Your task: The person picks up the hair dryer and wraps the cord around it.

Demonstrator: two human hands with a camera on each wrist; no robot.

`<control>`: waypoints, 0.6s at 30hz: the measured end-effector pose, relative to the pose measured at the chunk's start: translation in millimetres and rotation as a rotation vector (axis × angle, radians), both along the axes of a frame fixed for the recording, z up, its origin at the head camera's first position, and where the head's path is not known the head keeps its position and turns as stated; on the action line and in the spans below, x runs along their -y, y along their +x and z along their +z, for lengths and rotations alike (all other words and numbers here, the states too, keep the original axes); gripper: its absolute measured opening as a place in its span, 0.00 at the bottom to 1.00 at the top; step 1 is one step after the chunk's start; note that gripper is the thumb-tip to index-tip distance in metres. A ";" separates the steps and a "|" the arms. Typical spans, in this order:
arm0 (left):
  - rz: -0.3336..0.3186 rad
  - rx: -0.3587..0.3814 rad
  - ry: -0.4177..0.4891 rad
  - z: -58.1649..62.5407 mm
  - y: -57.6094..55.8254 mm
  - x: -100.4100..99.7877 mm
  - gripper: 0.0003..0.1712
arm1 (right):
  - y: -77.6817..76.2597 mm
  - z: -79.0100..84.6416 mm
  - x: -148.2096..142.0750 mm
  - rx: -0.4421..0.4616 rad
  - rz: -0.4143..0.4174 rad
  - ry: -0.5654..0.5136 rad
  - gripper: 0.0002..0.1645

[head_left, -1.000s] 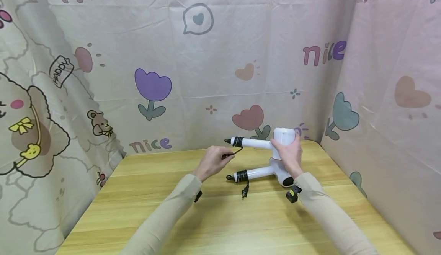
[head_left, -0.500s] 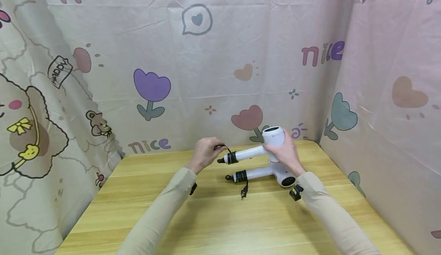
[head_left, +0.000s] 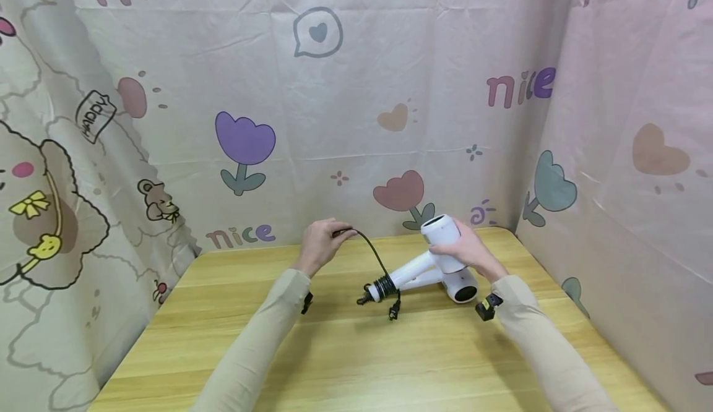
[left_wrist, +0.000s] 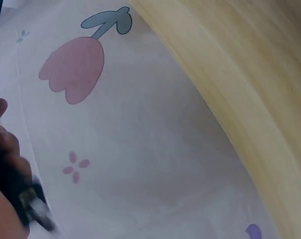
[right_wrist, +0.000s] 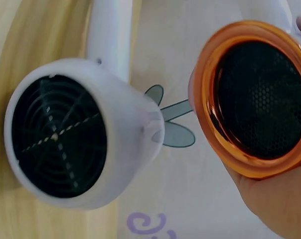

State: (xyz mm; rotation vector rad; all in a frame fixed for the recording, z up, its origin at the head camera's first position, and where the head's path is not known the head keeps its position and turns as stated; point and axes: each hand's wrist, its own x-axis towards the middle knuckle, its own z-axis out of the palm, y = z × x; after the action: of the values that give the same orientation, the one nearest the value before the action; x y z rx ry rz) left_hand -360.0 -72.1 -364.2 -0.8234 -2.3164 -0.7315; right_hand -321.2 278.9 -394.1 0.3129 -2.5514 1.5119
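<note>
My right hand (head_left: pixel 472 252) grips a white hair dryer (head_left: pixel 444 234) round its barrel. Its handle slants down to the left, with black cord wound near the end. A copper-coloured ring (right_wrist: pixel 209 89) circles one end of this barrel in the right wrist view. My left hand (head_left: pixel 322 245) pinches the loose end of that dryer's cord (head_left: pixel 374 250), which arcs up from the winding. A dark plug (left_wrist: pixel 28 201) shows blurred at this hand in the left wrist view. Below and behind the held dryer, a second white hair dryer (right_wrist: pixel 133 144) lies on the table, its handle partly hidden.
The wooden table (head_left: pixel 356 362) carries the second dryer, whose short cord end and plug (head_left: pixel 394 310) hang toward the front. A printed curtain (head_left: pixel 312 121) stands behind the table and along both sides.
The held dryer has tipped, its handle end swinging down in front of the second dryer. My left hand has moved left and slightly up, drawing out a longer stretch of cord.
</note>
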 end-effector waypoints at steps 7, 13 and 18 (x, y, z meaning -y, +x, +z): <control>0.041 0.098 0.111 -7.4 -6.9 6.8 0.08 | 5.4 -4.9 -5.7 0.090 0.032 -0.023 0.46; 0.148 0.130 0.077 -15.5 -8.6 6.0 0.09 | 7.0 -4.1 -6.5 0.139 0.045 -0.053 0.49; 0.238 0.178 0.031 -24.0 -7.2 2.3 0.10 | 5.9 -4.3 -6.3 0.185 0.059 -0.157 0.49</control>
State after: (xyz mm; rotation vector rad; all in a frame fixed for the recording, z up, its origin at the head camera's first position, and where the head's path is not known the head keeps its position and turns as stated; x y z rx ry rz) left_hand -367.1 -74.4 -388.2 -0.4729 -2.4985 -0.7586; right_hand -315.3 285.2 -398.4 0.2394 -2.5575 1.8302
